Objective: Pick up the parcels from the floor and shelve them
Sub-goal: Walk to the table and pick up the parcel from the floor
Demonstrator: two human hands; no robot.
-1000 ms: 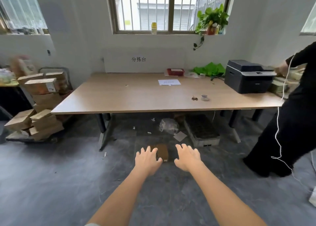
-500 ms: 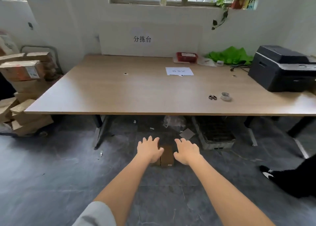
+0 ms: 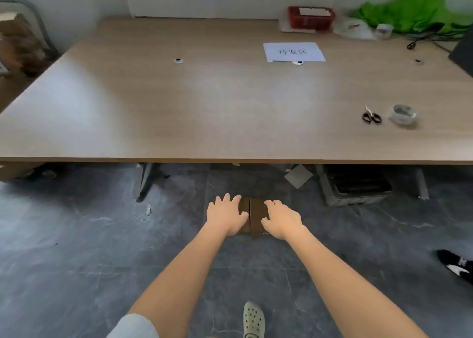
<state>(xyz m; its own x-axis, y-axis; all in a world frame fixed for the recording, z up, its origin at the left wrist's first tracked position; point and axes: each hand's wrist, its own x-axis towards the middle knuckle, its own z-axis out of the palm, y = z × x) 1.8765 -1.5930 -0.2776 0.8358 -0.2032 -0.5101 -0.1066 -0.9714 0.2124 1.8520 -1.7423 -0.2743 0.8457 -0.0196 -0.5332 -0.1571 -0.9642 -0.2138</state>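
Observation:
A small brown cardboard parcel [image 3: 253, 216] lies on the dark grey floor just in front of the table's near edge. My left hand [image 3: 226, 216] is spread over its left side, fingers apart, and covers part of it. On the other side my right hand [image 3: 281, 218] hovers, fingers spread, at the parcel's right edge. Neither hand has closed around the box, and I cannot tell whether the palms touch it. No shelf is in view.
A wide wooden table [image 3: 204, 112] fills the upper half, bearing scissors [image 3: 371, 116], a tape roll [image 3: 403, 113], a paper sheet [image 3: 293, 52] and a red tray [image 3: 311, 17]. Under it sit a black crate [image 3: 357, 184] and a table leg [image 3: 144, 181]. Another person's shoe [image 3: 455, 264] is at right.
The view has dropped and moved closer to the floor and the table. Both hands have come down over the parcel from either side, and the person in black has left view except a shoe.

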